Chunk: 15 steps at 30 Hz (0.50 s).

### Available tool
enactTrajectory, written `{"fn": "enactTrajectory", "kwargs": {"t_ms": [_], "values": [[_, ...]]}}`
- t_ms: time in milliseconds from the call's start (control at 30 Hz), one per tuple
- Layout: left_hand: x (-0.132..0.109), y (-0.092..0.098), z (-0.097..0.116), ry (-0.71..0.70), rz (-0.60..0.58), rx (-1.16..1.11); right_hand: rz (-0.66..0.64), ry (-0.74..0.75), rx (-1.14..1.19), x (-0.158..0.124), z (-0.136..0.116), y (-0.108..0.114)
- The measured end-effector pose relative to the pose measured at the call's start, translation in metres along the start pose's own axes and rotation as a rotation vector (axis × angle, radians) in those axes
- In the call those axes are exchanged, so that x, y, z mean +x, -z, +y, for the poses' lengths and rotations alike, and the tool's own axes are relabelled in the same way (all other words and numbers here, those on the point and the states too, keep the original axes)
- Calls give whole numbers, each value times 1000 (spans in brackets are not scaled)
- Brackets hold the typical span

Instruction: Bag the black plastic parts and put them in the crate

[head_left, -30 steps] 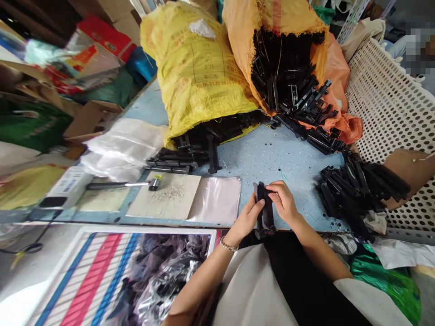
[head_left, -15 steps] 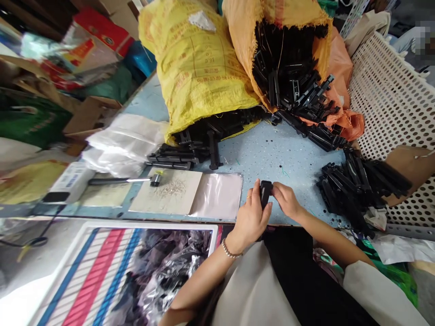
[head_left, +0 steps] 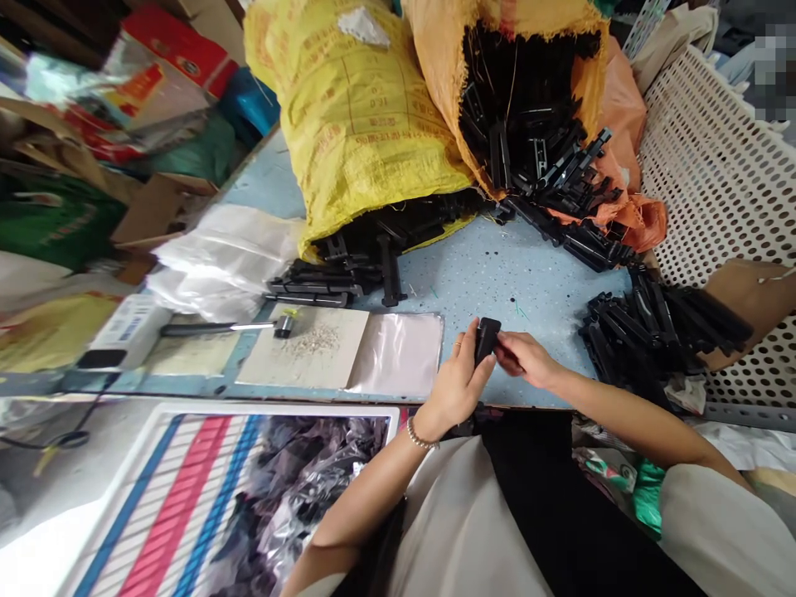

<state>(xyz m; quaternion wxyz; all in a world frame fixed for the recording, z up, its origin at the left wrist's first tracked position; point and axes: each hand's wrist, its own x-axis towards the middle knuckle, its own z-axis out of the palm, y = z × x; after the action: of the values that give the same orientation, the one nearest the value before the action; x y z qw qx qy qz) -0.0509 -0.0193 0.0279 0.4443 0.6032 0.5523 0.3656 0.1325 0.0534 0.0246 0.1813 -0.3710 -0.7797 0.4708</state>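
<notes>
My left hand (head_left: 457, 385) is wrapped round a long black plastic part (head_left: 487, 338), holding it tilted up above the table's front edge. A ring and a beaded bracelet show on this hand and wrist. At the part's right side is my right hand (head_left: 527, 358), its fingers curled together and their tips against or very close to the part's edge. Whatever those fingertips pinch is too small or hidden to see. Left of the hands lie a clear plastic sheet (head_left: 398, 355) and a beige board (head_left: 267, 361), on which a small hammer (head_left: 283, 326) rests its head among crumbs.
A yellow woven sack (head_left: 366, 124) and an orange sack (head_left: 435, 50) spill black parts onto the blue table (head_left: 460, 265). More black parts (head_left: 647, 332) are heaped at right, before a white perforated basket (head_left: 702, 149). A striped white-rimmed bin (head_left: 279, 410) with dark plastic bags stands below left.
The black part has risen slightly and turned a little in my left hand. My right hand has shifted a little at its side, the forearm swinging upward. The view has moved slightly.
</notes>
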Motion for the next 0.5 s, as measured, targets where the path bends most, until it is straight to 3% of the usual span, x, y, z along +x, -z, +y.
{"fn": "enactTrajectory", "kwargs": {"t_ms": [100,200,267,433,500], "values": [[0,1,-2,23,-8,-60,-38,4,-64,0,0,2],[1,3,-3,65,-25,-176,75,203,-389,2,-4,13],[2,2,-2,79,-39,-226,75,276,-442,3,-8,17],[1,-2,-3,59,14,-246,7,38,-117,3,-14,7],[1,-1,-4,72,7,-274,-8,6,-133,3,-15,7]]}}
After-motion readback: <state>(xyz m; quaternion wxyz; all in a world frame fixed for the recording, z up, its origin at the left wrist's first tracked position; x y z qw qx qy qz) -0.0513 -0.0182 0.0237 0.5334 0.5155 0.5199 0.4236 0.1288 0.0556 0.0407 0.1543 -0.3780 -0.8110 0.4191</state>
